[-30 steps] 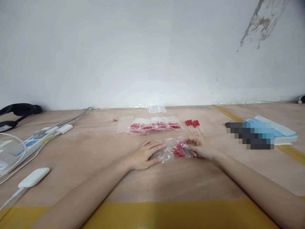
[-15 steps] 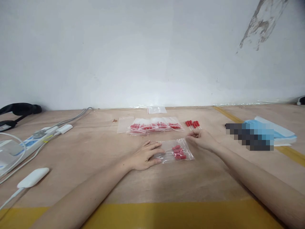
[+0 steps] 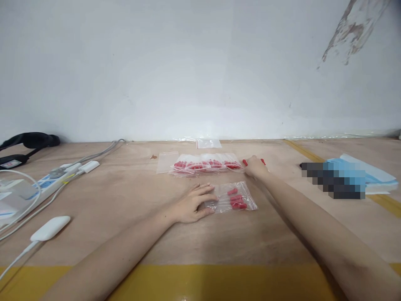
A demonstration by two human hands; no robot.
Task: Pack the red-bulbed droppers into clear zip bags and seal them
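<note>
Right hand moved from clear bag to loose red-tipped sticks, its grip unclear, left hand spread against bag's left end

The bulbs are red, the bag clear, tape yellow.

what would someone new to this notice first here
Probably the bright red: red-ended pieces in a clear bag at centre, with the left hand at its near-left end. Behind it, overlapping filled bags repeat that red. To their right, the right hand partly hides loose red-ended pieces.
</note>
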